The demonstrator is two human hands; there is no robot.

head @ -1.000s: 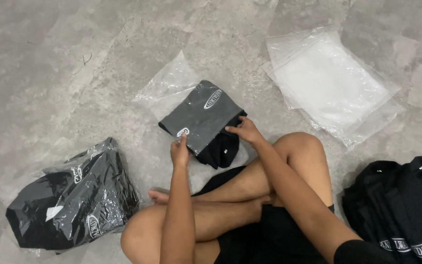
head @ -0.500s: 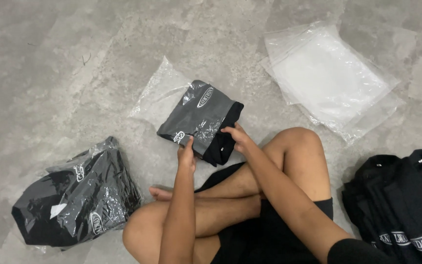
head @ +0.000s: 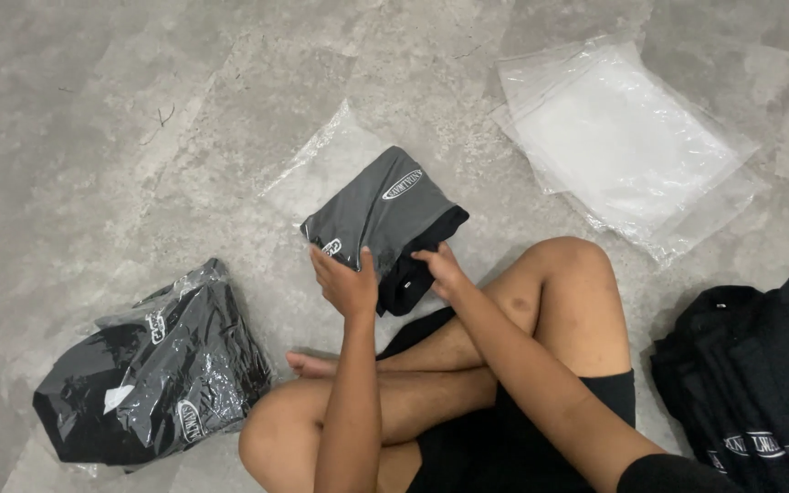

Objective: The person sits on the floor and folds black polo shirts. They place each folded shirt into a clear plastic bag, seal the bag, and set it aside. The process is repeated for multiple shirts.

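From the head view, the left hand (head: 347, 285) and right hand (head: 442, 270) each close their grip on one folded dark garment in a clear plastic bag (head: 383, 217), centre floor. One bagged pile (head: 152, 374) lies left, one stack of empty clear bags (head: 623, 141) far right, one black garment heap (head: 760, 379) near right.

Your left hand (head: 347, 285) hiding the folded garment's (head: 385, 215) near corner, black clothes pile (head: 760, 383) right of your grip cut off by the edge

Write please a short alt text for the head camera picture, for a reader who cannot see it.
A person sitting cross-legged on a grey floor holds a folded black garment half inside a clear bag, left hand and right hand at its near edge. Bagged garments lie to the left, empty bags and loose black garments to the right.
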